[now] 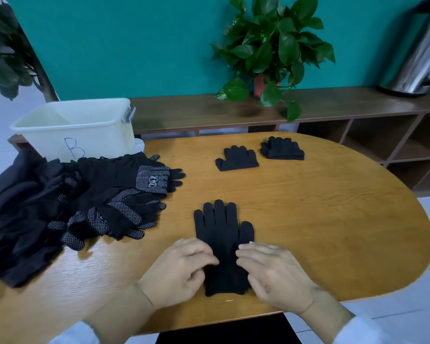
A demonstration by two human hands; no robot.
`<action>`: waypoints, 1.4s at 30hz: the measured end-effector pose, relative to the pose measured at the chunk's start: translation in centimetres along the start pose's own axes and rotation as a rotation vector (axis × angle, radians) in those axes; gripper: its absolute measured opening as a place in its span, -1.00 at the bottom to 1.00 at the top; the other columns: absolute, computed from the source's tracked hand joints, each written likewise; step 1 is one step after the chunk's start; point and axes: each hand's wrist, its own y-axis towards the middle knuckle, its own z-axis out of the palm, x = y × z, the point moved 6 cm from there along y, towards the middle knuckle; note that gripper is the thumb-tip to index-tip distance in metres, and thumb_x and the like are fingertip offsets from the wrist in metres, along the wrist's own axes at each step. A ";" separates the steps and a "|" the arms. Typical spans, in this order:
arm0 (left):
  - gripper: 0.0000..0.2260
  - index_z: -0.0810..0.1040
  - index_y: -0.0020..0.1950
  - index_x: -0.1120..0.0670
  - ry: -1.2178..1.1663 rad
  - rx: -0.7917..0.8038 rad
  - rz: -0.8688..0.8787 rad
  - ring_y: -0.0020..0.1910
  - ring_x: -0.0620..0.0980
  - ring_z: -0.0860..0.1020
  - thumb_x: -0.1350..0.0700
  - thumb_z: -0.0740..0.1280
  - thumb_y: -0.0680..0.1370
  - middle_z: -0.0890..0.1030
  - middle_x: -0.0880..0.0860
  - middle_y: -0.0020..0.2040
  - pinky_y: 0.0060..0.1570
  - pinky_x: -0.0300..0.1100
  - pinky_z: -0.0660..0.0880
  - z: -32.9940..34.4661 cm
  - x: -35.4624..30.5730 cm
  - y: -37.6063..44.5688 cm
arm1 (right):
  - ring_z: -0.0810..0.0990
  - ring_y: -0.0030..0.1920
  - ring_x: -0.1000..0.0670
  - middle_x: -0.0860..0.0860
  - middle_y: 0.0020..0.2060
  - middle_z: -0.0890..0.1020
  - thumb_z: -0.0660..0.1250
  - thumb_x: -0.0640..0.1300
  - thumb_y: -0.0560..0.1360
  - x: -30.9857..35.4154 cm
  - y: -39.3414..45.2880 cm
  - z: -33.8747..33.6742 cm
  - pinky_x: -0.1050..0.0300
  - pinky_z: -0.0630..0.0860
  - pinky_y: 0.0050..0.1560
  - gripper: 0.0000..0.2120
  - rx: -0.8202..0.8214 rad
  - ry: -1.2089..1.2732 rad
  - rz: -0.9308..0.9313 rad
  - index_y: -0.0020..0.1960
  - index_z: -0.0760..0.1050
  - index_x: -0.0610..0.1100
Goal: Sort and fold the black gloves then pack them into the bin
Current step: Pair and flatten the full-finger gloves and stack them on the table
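A plain black glove (223, 234) lies flat on the wooden table (333, 232) just in front of the person, its long axis running straight away from them — fingertips pointing toward the far edge, cuff nearest the body, thumb out to the right. The left hand (179, 271) sits on the glove's left edge near the wrist part, fingers curled and pinching the fabric there. The right hand (271, 271) mirrors it on the right edge, fingers bent inward onto the cloth; whether they truly pinch it or only press, I cannot tell.

Farther back on the table, two folded black gloves (237, 158) (282, 148) lie side by side, slightly apart, their short finger ends pointing away from the person. To the left sprawls a loose pile of black gloves (80, 202), several showing white grip dots — the heap hangs over the table's left edge. Behind the pile stands a pale translucent bin (85, 130) marked with a blue letter B.
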 end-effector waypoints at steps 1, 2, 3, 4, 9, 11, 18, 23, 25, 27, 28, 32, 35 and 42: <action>-0.67 0.61 0.19 0.01 -0.018 -0.026 -0.067 0.13 -0.13 0.51 0.21 0.20 0.51 0.57 -0.11 0.12 0.09 -0.11 0.49 0.1 0.8 0.4 | 0.65 0.09 0.06 0.04 0.00 0.70 0.16 -0.19 0.39 -0.4 0.7 -0.1 0.21 0.48 0.24 -0.67 -0.019 0.007 0.034 -0.04 0.68 -0.11; -0.66 0.58 0.28 0.03 0.001 -0.022 -0.122 0.25 -0.12 0.47 0.16 0.17 0.55 0.56 -0.09 0.23 0.22 -0.11 0.44 0.3 1.5 1.0 | 0.64 0.12 0.05 0.02 0.04 0.69 0.15 -0.19 0.42 -0.7 1.5 0.1 0.20 0.47 0.25 -0.65 -0.030 -0.002 0.068 0.02 0.67 -0.12; -0.61 0.50 0.39 0.05 0.041 0.016 -0.169 0.40 -0.11 0.37 0.08 0.11 0.60 0.50 -0.04 0.37 0.38 -0.14 0.31 0.8 2.0 1.7 | 0.61 0.18 0.03 -0.01 0.11 0.67 0.13 -0.17 0.46 -1.1 2.4 0.6 0.18 0.45 0.28 -0.63 -0.010 -0.022 0.108 0.11 0.65 -0.15; -0.52 0.35 0.51 0.07 0.087 0.076 -0.200 0.52 -0.12 0.18 -0.02 0.03 0.62 0.34 -0.01 0.51 0.50 -0.21 0.09 1.4 2.3 2.4 | 0.56 0.26 0.02 -0.04 0.20 0.63 0.10 -0.14 0.52 -1.4 3.1 1.5 0.15 0.41 0.33 -0.60 0.040 -0.052 0.144 0.22 0.59 -0.17; -0.27 -0.22 0.60 0.09 0.246 0.331 -0.229 0.53 -0.13 -0.36 -0.33 -0.19 0.58 -0.26 0.02 0.59 0.50 -0.17 -0.31 3.7 4.2 2.8 | -0.23 0.55 0.07 -0.02 0.57 -0.13 -0.22 0.21 0.65 -3.9 3.9 5.4 0.13 -0.25 0.54 -0.37 0.366 -0.032 0.227 0.59 -0.15 -0.14; -0.21 -0.21 0.60 0.11 0.294 0.342 -0.250 0.53 -0.11 -0.35 -0.39 -0.12 0.56 -0.25 0.04 0.59 0.51 -0.14 -0.28 3.7 5.3 2.8 | -0.35 0.52 0.09 0.02 0.55 -0.25 -0.22 0.29 0.63 -4.7 4.0 5.6 0.12 -0.31 0.49 -0.32 0.402 -0.044 0.212 0.58 -0.25 -0.11; -0.01 -0.26 0.59 0.11 0.348 0.406 -0.340 0.52 -0.10 -0.38 -0.56 -0.30 0.38 -0.30 0.02 0.58 0.53 -0.12 -0.30 3.3 6.6 3.5 | -0.41 0.49 0.14 0.04 0.54 -0.32 -0.36 0.35 0.51 -7.0 4.7 5.2 0.15 -0.34 0.51 -0.23 0.529 -0.142 0.293 0.56 -0.34 -0.08; -0.18 -0.29 0.58 0.09 0.245 0.285 -0.359 0.51 -0.16 -0.39 -0.43 -0.38 0.49 -0.30 -0.01 0.58 0.50 -0.14 -0.33 1.7 5.4 1.4 | -0.40 0.49 0.17 0.05 0.55 -0.29 -0.39 0.34 0.53 -6.0 2.8 3.2 0.18 -0.34 0.49 -0.26 0.426 -0.094 0.282 0.56 -0.32 -0.08; -0.25 -0.23 0.59 0.09 0.185 0.261 -0.280 0.53 -0.18 -0.35 -0.38 -0.33 0.56 -0.25 -0.02 0.59 0.50 -0.15 -0.30 1.5 3.3 0.7 | -0.38 0.50 0.17 0.05 0.55 -0.28 -0.30 0.31 0.59 -4.0 1.9 2.8 0.16 -0.31 0.50 -0.31 0.406 -0.041 0.228 0.57 -0.28 -0.08; -0.29 -0.17 0.60 0.11 0.188 0.282 -0.191 0.55 -0.15 -0.28 -0.35 -0.23 0.61 -0.20 0.00 0.60 0.51 -0.14 -0.27 2.3 1.4 0.0 | -0.39 0.50 0.18 0.05 0.54 -0.30 -0.27 0.29 0.61 -1.9 1.1 3.2 0.14 -0.29 0.51 -0.32 0.430 -0.013 0.184 0.58 -0.28 -0.09; -0.30 -0.11 0.61 0.13 0.227 0.280 -0.148 0.57 -0.13 -0.22 -0.33 -0.18 0.63 -0.13 0.03 0.61 0.51 -0.13 -0.23 2.7 0.8 -0.3 | -0.40 0.49 0.18 0.05 0.54 -0.31 -0.28 0.29 0.60 -1.3 0.8 3.6 0.14 -0.29 0.51 -0.31 0.449 -0.002 0.173 0.58 -0.29 -0.09; -0.35 0.11 0.59 0.14 0.357 0.239 -0.132 0.58 -0.03 0.02 -0.28 -0.07 0.66 0.13 0.06 0.59 0.48 -0.04 -0.08 2.8 1.5 -1.7 | -0.39 0.49 0.20 0.08 0.54 -0.29 -0.36 0.32 0.55 -2.0 -0.1 3.9 0.16 -0.28 0.51 -0.28 0.433 0.026 0.242 0.58 -0.26 -0.07; -0.38 0.17 0.58 0.13 0.349 0.214 -0.123 0.58 -0.06 0.00 -0.27 -0.04 0.67 0.17 0.05 0.58 0.50 -0.10 -0.12 1.8 2.0 -2.4 | -0.17 0.55 0.17 0.06 0.56 -0.09 -0.29 0.26 0.60 -3.3 -0.9 2.7 0.13 -0.07 0.54 -0.32 0.332 -0.012 0.293 0.60 -0.07 -0.09; -0.61 0.55 0.35 0.03 0.083 0.040 0.006 0.49 -0.17 0.28 -0.14 0.17 0.65 0.45 -0.05 0.43 0.51 -0.18 0.09 1.5 -1.5 -1.3 | 0.55 0.27 0.06 0.00 0.23 0.61 0.15 0.13 0.59 0.4 -1.7 1.4 0.13 0.42 0.34 -0.55 0.030 -0.017 0.114 0.24 0.60 -0.13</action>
